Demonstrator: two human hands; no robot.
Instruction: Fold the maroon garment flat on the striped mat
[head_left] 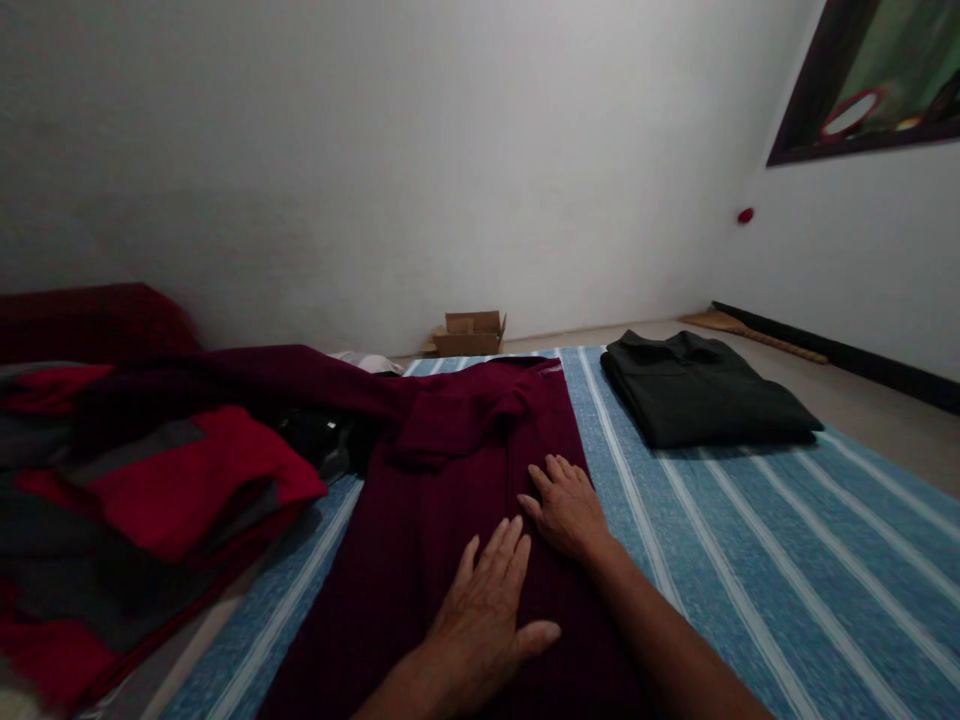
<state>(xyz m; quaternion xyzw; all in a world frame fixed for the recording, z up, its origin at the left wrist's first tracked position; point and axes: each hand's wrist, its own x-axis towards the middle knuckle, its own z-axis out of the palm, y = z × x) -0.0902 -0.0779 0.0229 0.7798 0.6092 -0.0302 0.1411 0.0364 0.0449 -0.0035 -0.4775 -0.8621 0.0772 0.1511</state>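
A maroon garment (450, 500) lies lengthwise on a blue sheet with white stripes (720, 520). Its collar end is at the far side, and one sleeve stretches off to the left over other clothes. My left hand (487, 610) rests flat on the garment near the middle, fingers extended and thumb spread. Farther forward and to the right, my right hand (564, 503) lies on the garment by its right edge, its fingers apart. Neither hand grips anything. A folded dark green garment (705, 390) with a collar sits on the sheet at the right.
Red and grey clothes (202, 480) are heaped at the left. An open cardboard box (470, 335) stands by the white wall (450, 170) behind the sheet. A woven mat (750, 330) lies at the far right, below a dark-framed opening (814, 85).
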